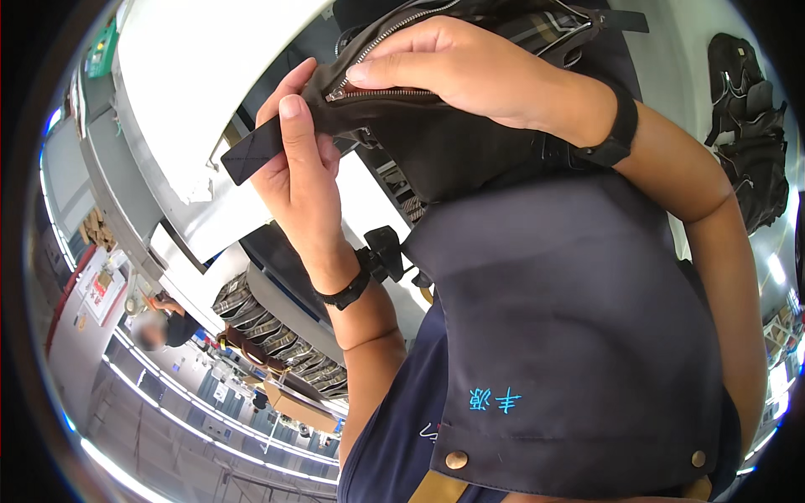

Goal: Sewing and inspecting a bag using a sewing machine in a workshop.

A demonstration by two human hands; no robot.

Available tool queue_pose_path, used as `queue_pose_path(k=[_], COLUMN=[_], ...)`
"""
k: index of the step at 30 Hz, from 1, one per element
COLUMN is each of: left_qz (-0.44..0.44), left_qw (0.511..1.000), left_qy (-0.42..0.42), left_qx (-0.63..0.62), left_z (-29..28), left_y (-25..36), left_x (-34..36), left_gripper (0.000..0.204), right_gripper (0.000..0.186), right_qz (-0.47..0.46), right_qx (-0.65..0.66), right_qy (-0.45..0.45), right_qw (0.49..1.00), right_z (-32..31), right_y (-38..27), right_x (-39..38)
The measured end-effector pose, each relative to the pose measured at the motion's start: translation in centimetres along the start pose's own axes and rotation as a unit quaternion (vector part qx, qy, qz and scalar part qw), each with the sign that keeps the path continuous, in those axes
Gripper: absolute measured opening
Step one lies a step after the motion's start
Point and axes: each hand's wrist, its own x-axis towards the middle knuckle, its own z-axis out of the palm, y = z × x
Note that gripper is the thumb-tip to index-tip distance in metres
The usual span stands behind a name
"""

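Nearest the eye is the wearer's dark apron (570, 310), with a brass snap (456, 459) at a lower corner. Just beyond it, in front of the body and between both hands, sits a dark brown bag (444, 155), held up beside the white counter (201, 75) (whether the counter bears any of its weight, I cannot tell). The left hand (295, 172) grips the bag's end, thumb pressed over the root of a stiff-looking black tab (251, 152), fingers wrapped behind. The right hand (474, 71) lays its thumb along the parted zip (390, 92), near the slider; its other fingers are bent and partly hidden, so I cannot tell whether they pinch the cloth.

The bag should handle as light and soft, apt to sag and fold rather than break, with the fabric giving more than the zip. The corner by the tab looks the surest hold, since it would steady the zip's end; a second grip on the cloth beside the teeth would suit.

Farther right are more dark bags (746, 109). Down to the left runs a row of plaid-trimmed bags (281, 339), and beyond it a co-worker (176, 325).
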Motion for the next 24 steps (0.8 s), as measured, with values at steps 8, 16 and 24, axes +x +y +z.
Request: queue_pose_path(k=[8, 16, 24], left_qz=[-0.028, 0.027, -0.022], left_qw=[0.999, 0.995, 0.995], left_qy=[-0.009, -0.017, -0.057], left_qx=[-0.016, 0.096, -0.079], left_z=[0.6, 0.5, -0.2], left_y=[0.3, -0.9, -2.0], left_x=[0.2, 0.5, 0.1], left_gripper=[0.033, 0.029, 0.043], right_gripper=[0.035, 0.039, 0.039], right_qz=[0.101, 0.129, 0.101], right_qx=[0.199, 0.191, 0.126], right_qy=[-0.02, -0.017, 0.027], right_qw=[0.975, 0.973, 0.987], right_z=[-0.3, -0.6, -0.2], right_y=[-0.4, -0.5, -0.5], right_x=[-0.6, -0.9, -1.1])
